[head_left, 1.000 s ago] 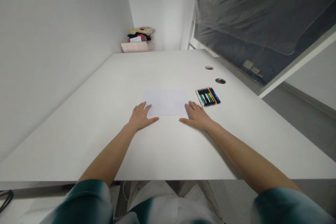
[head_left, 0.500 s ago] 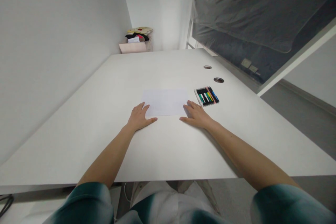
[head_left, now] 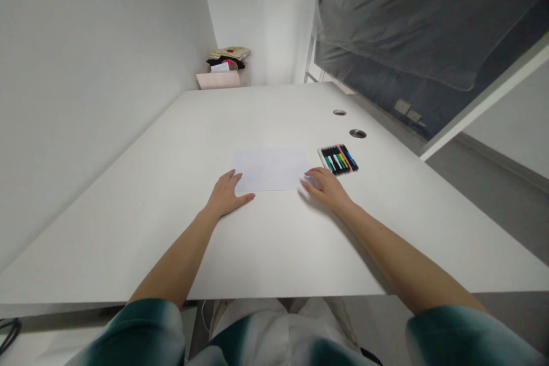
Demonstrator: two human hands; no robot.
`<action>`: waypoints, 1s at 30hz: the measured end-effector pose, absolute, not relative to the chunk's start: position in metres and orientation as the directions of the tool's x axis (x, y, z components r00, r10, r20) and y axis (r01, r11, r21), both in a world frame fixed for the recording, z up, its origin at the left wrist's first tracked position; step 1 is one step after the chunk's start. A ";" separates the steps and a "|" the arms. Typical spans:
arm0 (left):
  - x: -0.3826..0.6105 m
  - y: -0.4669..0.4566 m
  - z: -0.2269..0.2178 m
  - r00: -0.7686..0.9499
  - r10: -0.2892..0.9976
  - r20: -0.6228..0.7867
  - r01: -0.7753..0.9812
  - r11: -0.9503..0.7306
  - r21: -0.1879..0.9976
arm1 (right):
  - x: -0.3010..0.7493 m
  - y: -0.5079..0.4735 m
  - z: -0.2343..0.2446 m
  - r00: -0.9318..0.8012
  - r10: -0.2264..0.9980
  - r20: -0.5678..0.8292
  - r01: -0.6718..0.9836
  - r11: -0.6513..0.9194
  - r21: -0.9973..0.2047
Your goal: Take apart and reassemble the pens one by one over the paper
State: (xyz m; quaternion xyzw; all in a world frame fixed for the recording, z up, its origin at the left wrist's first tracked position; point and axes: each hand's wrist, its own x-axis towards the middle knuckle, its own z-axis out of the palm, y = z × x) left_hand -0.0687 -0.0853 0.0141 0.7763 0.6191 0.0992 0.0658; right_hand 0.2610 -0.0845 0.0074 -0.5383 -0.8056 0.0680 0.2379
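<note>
A blank white sheet of paper (head_left: 271, 168) lies flat on the white table (head_left: 257, 246) in front of me. At its left edge rests my left hand (head_left: 225, 194), palm down with the thumb spread along the near side. Over the sheet's right edge is my right hand (head_left: 326, 187), its fingers slightly curled and apart, with a shadow beneath. Nothing shows in either hand. Just beyond my right hand, a row of several pens (head_left: 338, 159) lies side by side, with black, white, green, yellow, pink and blue parts.
Two round metal-rimmed grommets (head_left: 357, 134) are set in the table's right side. At the far end stands a pale box (head_left: 218, 80) with cloth items in it. A wall (head_left: 107, 40) runs along the left. Dark sheeting (head_left: 412, 28) covers something beyond the right edge.
My right hand has lifted a little and shifted slightly right, its fingers curling and the thumb drawing in. My left hand stays at the paper's left edge. The paper and pens have not moved.
</note>
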 end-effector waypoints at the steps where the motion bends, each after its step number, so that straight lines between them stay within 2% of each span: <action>1: -0.069 -0.086 0.015 0.210 0.975 0.073 0.946 -0.222 0.235 | 0.261 -0.085 0.008 -0.295 0.900 0.322 0.828 0.409 -0.383; 16: -0.072 -0.084 0.012 0.190 0.978 0.087 0.939 -0.207 0.275 | 0.258 -0.093 0.015 -0.223 0.926 0.304 0.806 0.350 -0.477; 30: -0.086 -0.071 -0.011 0.226 0.918 0.326 0.870 -0.341 0.357 | 0.264 -0.088 0.012 -0.148 0.900 0.411 0.735 0.378 -0.563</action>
